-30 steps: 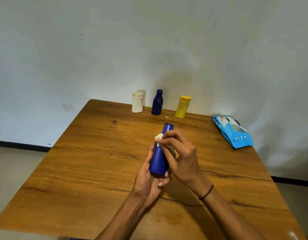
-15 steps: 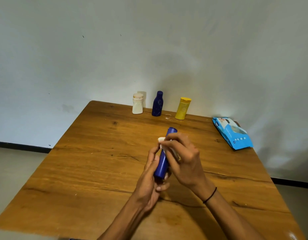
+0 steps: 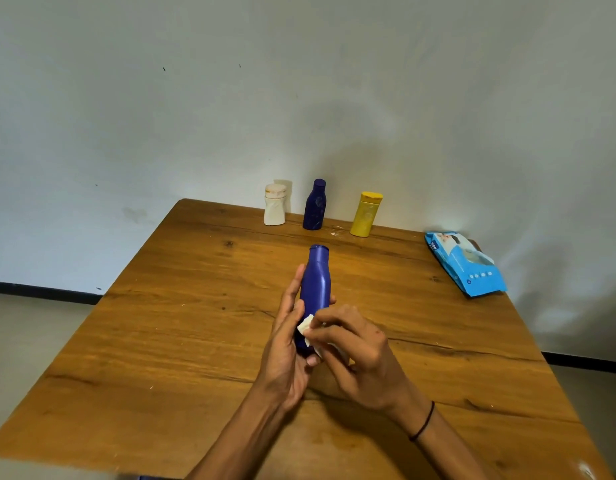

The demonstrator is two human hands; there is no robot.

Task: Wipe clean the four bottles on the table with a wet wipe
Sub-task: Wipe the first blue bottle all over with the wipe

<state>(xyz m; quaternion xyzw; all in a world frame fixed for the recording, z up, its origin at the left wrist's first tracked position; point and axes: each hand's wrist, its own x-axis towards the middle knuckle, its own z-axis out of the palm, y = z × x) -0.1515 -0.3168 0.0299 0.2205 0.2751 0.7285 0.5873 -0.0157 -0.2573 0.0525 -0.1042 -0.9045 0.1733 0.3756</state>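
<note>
Blue bottle (image 3: 316,289) sits in the left hand (image 3: 289,355) grip; right hand (image 3: 362,358) pinches wet wipe (image 3: 305,325) against it.

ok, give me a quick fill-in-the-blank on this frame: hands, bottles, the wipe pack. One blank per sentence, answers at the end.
1. The left hand holds a ____ bottle above the table.
2. The right hand pinches a white ____ against that bottle's lower part.
3. At the table's far edge stand ____ bottles: white, dark blue and yellow.
4. The blue wipe pack lies near the table's far ____ corner.

Missing words: blue; wipe; three; right
</note>
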